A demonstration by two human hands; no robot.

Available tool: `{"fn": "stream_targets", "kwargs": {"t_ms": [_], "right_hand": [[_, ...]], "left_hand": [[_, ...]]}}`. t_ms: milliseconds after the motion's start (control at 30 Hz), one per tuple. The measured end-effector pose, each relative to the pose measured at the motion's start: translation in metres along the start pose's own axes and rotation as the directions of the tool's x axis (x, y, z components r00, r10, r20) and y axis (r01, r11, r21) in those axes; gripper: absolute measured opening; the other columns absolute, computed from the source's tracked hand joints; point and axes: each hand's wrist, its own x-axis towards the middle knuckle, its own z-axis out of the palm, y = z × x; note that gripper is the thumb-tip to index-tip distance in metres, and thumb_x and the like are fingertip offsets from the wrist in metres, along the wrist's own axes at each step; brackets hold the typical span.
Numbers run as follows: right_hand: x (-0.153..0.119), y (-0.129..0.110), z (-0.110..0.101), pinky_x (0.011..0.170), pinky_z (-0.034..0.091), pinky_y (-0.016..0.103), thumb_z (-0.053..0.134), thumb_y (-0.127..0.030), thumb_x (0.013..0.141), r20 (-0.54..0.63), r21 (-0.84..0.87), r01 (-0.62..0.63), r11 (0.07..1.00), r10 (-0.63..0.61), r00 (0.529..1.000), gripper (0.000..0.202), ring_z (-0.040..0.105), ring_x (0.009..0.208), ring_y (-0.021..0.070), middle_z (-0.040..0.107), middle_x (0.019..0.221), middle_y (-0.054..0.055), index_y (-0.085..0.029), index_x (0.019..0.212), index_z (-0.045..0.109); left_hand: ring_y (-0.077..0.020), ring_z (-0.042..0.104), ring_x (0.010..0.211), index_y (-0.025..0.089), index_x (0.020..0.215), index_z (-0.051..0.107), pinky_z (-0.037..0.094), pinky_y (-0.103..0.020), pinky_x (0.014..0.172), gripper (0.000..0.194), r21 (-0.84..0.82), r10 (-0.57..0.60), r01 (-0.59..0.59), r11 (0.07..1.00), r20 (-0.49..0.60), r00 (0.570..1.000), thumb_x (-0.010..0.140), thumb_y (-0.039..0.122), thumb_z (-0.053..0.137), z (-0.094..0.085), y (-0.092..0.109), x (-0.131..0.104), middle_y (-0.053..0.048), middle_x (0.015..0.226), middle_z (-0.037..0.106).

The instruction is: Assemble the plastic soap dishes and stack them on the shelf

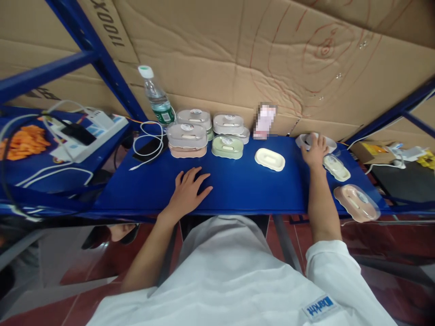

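Gripping a white oval lid (316,140), the right hand (314,151) curls around it.

Blue bench (238,190): left hand (188,190) flat, near front edge. Right hand (314,151) on white lidded box (314,141), far right. Cream box (269,159) between them.

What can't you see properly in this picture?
- Head view: the small pink and white object by the cardboard wall is blurred.
- The white dish under the right hand is partly hidden by its fingers.
- The clear plastic water bottle's label is too small to read.
- The left hand covers the blue tabletop beneath.
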Motion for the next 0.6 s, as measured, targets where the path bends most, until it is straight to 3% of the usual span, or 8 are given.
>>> {"fn": "stream_targets", "kwargs": {"t_ms": [67, 133, 233, 333, 467, 600], "right_hand": [[0.002, 0.008, -0.002, 0.122, 0.022, 0.08, 0.059, -0.045, 0.096, -0.033, -0.094, -0.109, 0.99, 0.106, 0.994, 0.08, 0.031, 0.159, 0.0476, 0.039, 0.171, 0.029, -0.012, 0.166, 0.041], [0.001, 0.01, -0.002, 0.12, 0.024, 0.078, 0.054, -0.042, 0.097, -0.026, -0.121, -0.128, 0.984, 0.126, 0.992, 0.066, 0.039, 0.153, 0.0469, 0.051, 0.16, 0.029, -0.013, 0.156, 0.055], [-0.004, 0.0, -0.005, 0.12, 0.029, 0.071, 0.053, -0.043, 0.098, -0.009, -0.121, -0.049, 0.991, 0.048, 0.999, 0.048, 0.057, 0.136, 0.0409, 0.067, 0.139, 0.022, -0.018, 0.134, 0.073], [-0.018, -0.029, -0.009, 0.11, 0.048, 0.058, 0.056, -0.052, 0.099, 0.061, -0.02, 0.117, 0.993, -0.116, 0.991, 0.052, 0.068, 0.117, 0.0367, 0.072, 0.127, 0.019, -0.017, 0.132, 0.074], [-0.051, -0.081, -0.01, 0.097, 0.058, 0.049, 0.055, -0.061, 0.103, 0.168, 0.148, 0.385, 0.911, -0.406, 0.898, 0.058, 0.07, 0.111, 0.0343, 0.072, 0.124, 0.017, -0.018, 0.137, 0.074], [-0.079, -0.116, -0.001, 0.106, 0.054, 0.059, 0.059, -0.059, 0.103, 0.265, 0.147, 0.58, 0.802, -0.596, 0.758, 0.056, 0.065, 0.127, 0.0399, 0.071, 0.137, 0.017, -0.024, 0.146, 0.069]], "left_hand": [[-0.0386, 0.046, 0.155, 0.025, 0.147, 0.064, 0.026, -0.069, 0.129, 0.049, 0.002, -0.001, 0.001, 1.0, 0.007, 1.0, 0.108, 0.051, 0.05, -0.001, 0.001, 0.0, -0.019, 0.163, 0.053], [-0.0388, 0.045, 0.156, 0.025, 0.148, 0.063, 0.025, -0.069, 0.13, 0.049, 0.0, -0.006, 0.006, 1.0, 0.007, 1.0, 0.108, 0.051, 0.05, -0.001, 0.001, 0.0, -0.019, 0.164, 0.052], [-0.0389, 0.044, 0.157, 0.026, 0.148, 0.063, 0.024, -0.069, 0.131, 0.049, -0.013, -0.009, 0.009, 1.0, 0.007, 1.0, 0.108, 0.051, 0.05, -0.002, 0.002, 0.0, -0.018, 0.164, 0.052], [-0.0392, 0.044, 0.157, 0.026, 0.148, 0.064, 0.024, -0.069, 0.131, 0.049, -0.021, -0.007, 0.008, 1.0, 0.004, 1.0, 0.108, 0.051, 0.05, -0.001, 0.002, -0.001, -0.018, 0.164, 0.052], [-0.0393, 0.043, 0.157, 0.025, 0.148, 0.063, 0.024, -0.069, 0.131, 0.049, -0.003, 0.003, -0.003, 1.0, 0.004, 1.0, 0.109, 0.051, 0.048, 0.0, 0.001, -0.001, -0.018, 0.165, 0.051], [-0.0392, 0.043, 0.157, 0.025, 0.148, 0.063, 0.025, -0.068, 0.13, 0.049, 0.005, -0.001, 0.001, 1.0, 0.007, 1.0, 0.11, 0.052, 0.047, 0.0, 0.0, -0.001, -0.018, 0.165, 0.051]]}}
